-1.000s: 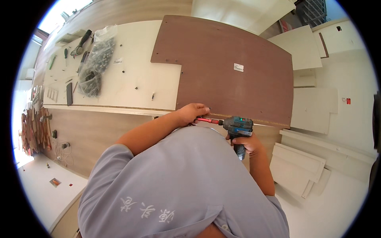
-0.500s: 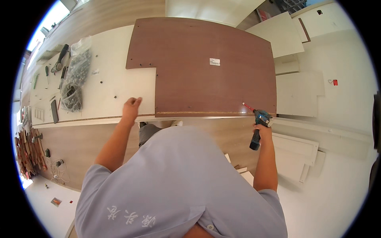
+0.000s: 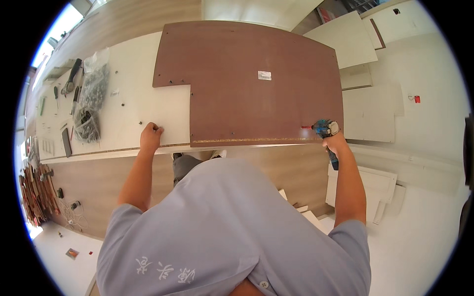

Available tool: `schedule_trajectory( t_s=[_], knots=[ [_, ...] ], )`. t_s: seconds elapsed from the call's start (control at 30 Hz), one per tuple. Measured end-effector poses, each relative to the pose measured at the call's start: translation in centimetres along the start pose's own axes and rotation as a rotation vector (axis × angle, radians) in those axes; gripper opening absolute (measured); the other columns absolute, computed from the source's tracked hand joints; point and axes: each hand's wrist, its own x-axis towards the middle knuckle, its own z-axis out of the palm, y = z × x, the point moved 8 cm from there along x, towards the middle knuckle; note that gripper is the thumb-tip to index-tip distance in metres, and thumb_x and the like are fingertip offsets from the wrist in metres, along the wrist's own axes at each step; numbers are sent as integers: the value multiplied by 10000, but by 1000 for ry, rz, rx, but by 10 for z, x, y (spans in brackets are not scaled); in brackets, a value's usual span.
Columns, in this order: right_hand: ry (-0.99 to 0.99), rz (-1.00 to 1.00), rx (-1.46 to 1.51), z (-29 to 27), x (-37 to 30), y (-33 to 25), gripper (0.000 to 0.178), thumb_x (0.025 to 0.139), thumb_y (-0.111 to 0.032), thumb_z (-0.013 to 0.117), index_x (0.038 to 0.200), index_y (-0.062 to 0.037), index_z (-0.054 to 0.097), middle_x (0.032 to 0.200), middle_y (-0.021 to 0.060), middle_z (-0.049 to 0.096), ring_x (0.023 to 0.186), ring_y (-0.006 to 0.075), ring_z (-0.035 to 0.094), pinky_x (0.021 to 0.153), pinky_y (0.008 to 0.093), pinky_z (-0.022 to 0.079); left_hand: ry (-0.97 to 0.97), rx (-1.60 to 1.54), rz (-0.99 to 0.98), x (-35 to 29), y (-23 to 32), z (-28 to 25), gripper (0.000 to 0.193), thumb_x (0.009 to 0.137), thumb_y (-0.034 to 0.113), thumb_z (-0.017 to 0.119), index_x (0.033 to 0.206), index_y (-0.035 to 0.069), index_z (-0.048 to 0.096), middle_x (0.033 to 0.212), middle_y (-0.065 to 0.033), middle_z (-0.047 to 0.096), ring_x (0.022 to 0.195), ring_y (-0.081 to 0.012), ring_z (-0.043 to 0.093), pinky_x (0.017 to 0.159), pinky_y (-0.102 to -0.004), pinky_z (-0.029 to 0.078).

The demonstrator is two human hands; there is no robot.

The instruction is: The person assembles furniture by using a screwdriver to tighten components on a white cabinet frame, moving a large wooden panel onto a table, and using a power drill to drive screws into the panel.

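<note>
A blue and black cordless drill [image 3: 326, 128] with a red bit is in my right hand [image 3: 337, 143], fingers wrapped round its grip. Its bit points left over the near right part of a brown panel [image 3: 266, 108], with a glow by the tip. The panel has a notched left corner, a white label and several small dark fittings. Left of it, over a white board [image 3: 133, 64], my left hand [image 3: 151, 137] is closed in a pinch; what the fingers hold, if anything, is too small to make out. A small dark peg [image 3: 140, 123] stands just beyond that hand.
Left on the white board lie a clear plastic bag [image 3: 93, 93] of small fittings, a black-handled tool [image 3: 72, 78], a screwdriver [image 3: 56, 96] and a dark block [image 3: 66, 142]. White panels [image 3: 368, 116] lie to the right. Wood strips [image 3: 37, 190] are piled at the far left.
My right hand has brought the drill slightly right and farther over the panel, its bit now pointing more level to the left. My left hand has moved a little left, fingers still pinched.
</note>
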Motion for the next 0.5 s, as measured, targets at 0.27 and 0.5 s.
schedule_trajectory(
  t_s=[0.27, 0.5],
  knots=[
    [51, -27, -138, 1, 20, 7, 183, 649, -14, 759, 799, 24, 663, 712, 115, 683, 627, 240, 685, 601, 402, 546, -147, -643, -283, 0, -5, 21, 243, 994, 296, 655, 969, 55, 638, 749, -28, 593, 620, -136, 545, 514, -309, 432],
    [59, -107, -158, -20, -46, -43, 323, 660, -19, 764, 972, 35, 696, 800, 115, 726, 704, 250, 707, 686, 394, 565, -405, -1038, -228, -41, 85, 20, 153, 1019, 257, 619, 1007, 104, 615, 844, 6, 590, 620, -69, 493, 472, -221, 376]
  ],
)
